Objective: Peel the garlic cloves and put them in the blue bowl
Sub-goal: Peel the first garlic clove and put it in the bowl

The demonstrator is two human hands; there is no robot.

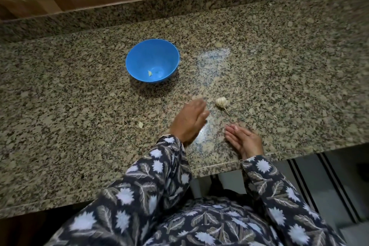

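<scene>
Plainly, left hand and right hand show a loose, empty grip near the garlic bulb.

left hand blurred, scrap in blue bowl unidentifiable

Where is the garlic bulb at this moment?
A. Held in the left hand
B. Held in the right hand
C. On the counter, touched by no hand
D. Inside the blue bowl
C: the garlic bulb lies on the granite counter, apart from the left hand and the right hand.
</scene>
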